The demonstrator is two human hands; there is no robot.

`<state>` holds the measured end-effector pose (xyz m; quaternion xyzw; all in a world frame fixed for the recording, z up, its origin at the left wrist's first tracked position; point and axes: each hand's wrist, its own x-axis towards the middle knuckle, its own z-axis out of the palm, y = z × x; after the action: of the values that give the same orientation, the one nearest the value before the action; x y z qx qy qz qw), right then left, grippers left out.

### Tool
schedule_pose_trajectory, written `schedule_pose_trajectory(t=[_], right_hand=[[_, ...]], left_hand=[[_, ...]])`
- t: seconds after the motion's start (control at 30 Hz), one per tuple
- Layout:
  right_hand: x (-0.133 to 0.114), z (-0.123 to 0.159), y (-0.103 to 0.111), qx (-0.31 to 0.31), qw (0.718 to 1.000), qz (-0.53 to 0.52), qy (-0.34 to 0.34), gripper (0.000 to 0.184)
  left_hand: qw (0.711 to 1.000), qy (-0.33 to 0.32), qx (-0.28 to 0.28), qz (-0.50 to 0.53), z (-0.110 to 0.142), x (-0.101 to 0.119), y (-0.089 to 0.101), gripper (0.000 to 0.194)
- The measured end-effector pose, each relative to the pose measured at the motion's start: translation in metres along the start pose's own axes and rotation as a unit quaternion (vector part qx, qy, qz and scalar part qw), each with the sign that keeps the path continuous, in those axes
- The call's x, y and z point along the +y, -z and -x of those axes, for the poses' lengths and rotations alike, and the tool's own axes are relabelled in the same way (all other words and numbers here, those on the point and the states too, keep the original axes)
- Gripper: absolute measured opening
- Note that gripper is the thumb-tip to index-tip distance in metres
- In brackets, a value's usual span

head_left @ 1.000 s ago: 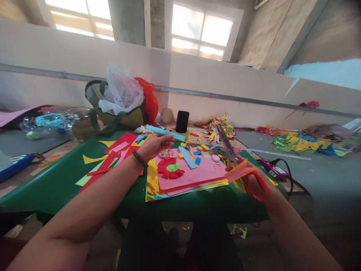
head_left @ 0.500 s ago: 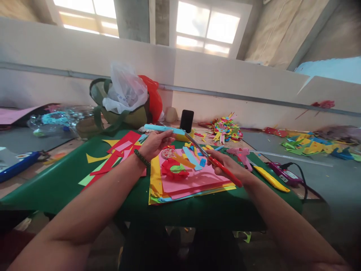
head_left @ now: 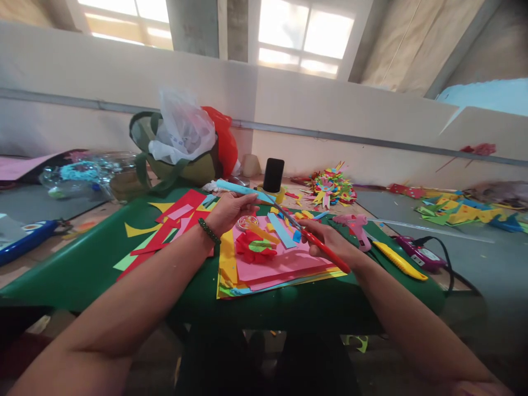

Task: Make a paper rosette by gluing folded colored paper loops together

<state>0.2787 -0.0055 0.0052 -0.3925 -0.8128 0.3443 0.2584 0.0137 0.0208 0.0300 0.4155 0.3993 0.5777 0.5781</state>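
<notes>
Light-blue paper strip point(head_left: 231, 187): was pinched in the left hand point(head_left: 229, 213), held up over the green-covered table point(head_left: 99, 247), with one end at the blades point(head_left: 284, 212) of red-handled metal scissors point(head_left: 329, 253) gripped in the right hand point(head_left: 335, 237). Could have nicked the left fingertips point(head_left: 252, 199), given blades so near; could have cut crooked, given the strip's unsupported end. Was partly covered at the pink paper stack point(head_left: 289, 268) by loose paper scraps point(head_left: 281, 230); was mostly hidden at the scissor loops; was too fine to judge at the blade gap.
</notes>
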Motion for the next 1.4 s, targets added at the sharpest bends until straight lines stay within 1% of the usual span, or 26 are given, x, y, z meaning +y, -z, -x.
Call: schedule_pose_trajectory(t=[0.2,0.3,0.5,0.67,0.87,0.97,1.23,1.4], right_hand=[[-0.0012,-0.0002,-0.0005,-0.002,1.0,-0.014,0.0,0.092],[-0.0029,0.0003,-0.001,0.0,1.0,-0.01,-0.001,0.09],[-0.0047,0.0014,-0.0018,-0.004,1.0,-0.014,0.0,0.085],[-0.0065,0.0019,-0.0019,0.001,1.0,-0.015,-0.013,0.089],[-0.0056,0.0036,-0.0002,-0.005,1.0,-0.015,0.004,0.092],[-0.0033,0.0034,-0.0001,-0.007,1.0,-0.025,0.001,0.093],[-0.0019,0.0029,-0.0013,-0.007,0.999,-0.035,-0.006,0.086],[-0.0022,0.0029,-0.0007,-0.006,1.0,-0.029,0.0,0.091]], left_hand=[[1.0,-0.005,-0.01,-0.012,-0.0007,-0.002,-0.0004,0.018],[1.0,-0.005,-0.008,-0.014,-0.0011,-0.002,-0.0003,0.02],[1.0,-0.007,-0.02,-0.011,-0.0019,-0.0033,0.0015,0.015],[1.0,-0.006,-0.016,-0.02,-0.0001,-0.0036,0.0002,0.016],[1.0,0.002,-0.006,-0.016,0.0015,-0.0006,-0.0008,0.024],[1.0,-0.003,-0.012,-0.017,0.0005,-0.0015,-0.0001,0.021],[1.0,-0.012,-0.023,-0.019,-0.0024,-0.0048,0.0011,0.018],[0.999,-0.013,-0.034,-0.016,-0.0037,-0.0048,0.0028,0.015]])
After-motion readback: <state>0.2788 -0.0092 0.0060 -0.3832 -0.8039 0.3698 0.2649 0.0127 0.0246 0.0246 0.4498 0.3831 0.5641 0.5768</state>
